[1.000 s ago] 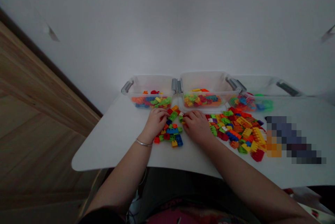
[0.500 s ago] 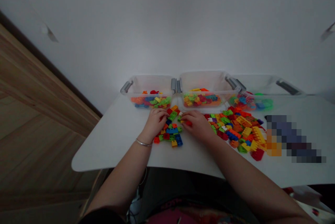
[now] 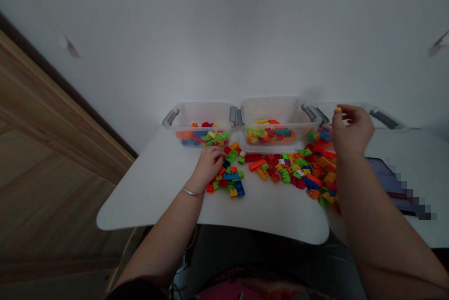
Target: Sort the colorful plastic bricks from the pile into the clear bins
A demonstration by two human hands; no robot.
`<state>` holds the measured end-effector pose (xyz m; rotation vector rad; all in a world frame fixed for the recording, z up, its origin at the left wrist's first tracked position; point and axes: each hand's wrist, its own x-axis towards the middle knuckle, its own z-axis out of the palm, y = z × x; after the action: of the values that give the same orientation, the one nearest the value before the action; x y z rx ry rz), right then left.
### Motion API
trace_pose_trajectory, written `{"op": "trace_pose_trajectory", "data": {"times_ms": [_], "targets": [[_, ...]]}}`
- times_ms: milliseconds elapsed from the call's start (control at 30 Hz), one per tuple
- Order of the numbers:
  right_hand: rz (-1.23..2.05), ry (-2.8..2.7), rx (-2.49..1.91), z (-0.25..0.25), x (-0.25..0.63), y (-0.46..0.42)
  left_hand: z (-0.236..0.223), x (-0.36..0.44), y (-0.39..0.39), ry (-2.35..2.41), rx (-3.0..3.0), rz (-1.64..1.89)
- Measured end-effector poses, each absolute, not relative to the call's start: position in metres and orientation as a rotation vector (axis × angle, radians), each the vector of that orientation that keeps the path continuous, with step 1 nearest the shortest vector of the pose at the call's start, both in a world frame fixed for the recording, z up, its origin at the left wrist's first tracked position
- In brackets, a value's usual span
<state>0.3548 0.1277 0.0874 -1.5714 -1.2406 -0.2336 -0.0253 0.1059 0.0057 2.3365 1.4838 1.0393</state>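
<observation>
My right hand (image 3: pixel 352 132) is raised over the right-hand bin, pinching a small yellow toy brick (image 3: pixel 338 109) between thumb and finger. At the smaller brick pile (image 3: pixel 230 175) rests my left hand (image 3: pixel 206 165), its fingers curled in at the pile's left side. What those fingers hold, if anything, is hidden. A green brick (image 3: pixel 232 155) lies by the left fingertips. The larger pile of mixed bricks (image 3: pixel 286 176) spreads to the right, partly covered by my right forearm.
Along the wall stand three clear bins: a left bin (image 3: pixel 206 109) and a middle bin (image 3: pixel 271 106), both with mixed bricks, and a right bin (image 3: pixel 324 107) with larger coloured pieces. A dark tablet-like device (image 3: pixel 389 183) lies at the right, partly pixelated.
My right hand has moved from beside the smaller pile, right and up to the right-hand bin, with a yellow brick showing in its pinch. My left hand has stayed in place.
</observation>
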Motion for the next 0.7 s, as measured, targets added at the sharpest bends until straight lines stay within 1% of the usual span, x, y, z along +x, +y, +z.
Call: {"op": "trace_pose_trajectory", "data": {"times_ms": [167, 267, 533, 700], "targets": [[-0.243, -1.183, -2.020, 0.082, 0.373, 0.125, 0.003, -0.026, 0.107, 1.482, 2.344, 1.049], [-0.263, -1.162, -2.178, 0.078, 0.375, 0.127, 0.000, -0.026, 0.108, 1.473, 2.347, 1.078], [-0.211, -1.189, -2.264, 0.081, 0.375, 0.129, -0.004, -0.028, 0.111, 1.467, 2.327, 1.076], [-0.264, -1.208, -2.155, 0.071, 0.380, 0.132, -0.007, -0.029, 0.113, 1.454, 2.316, 1.103]]}}
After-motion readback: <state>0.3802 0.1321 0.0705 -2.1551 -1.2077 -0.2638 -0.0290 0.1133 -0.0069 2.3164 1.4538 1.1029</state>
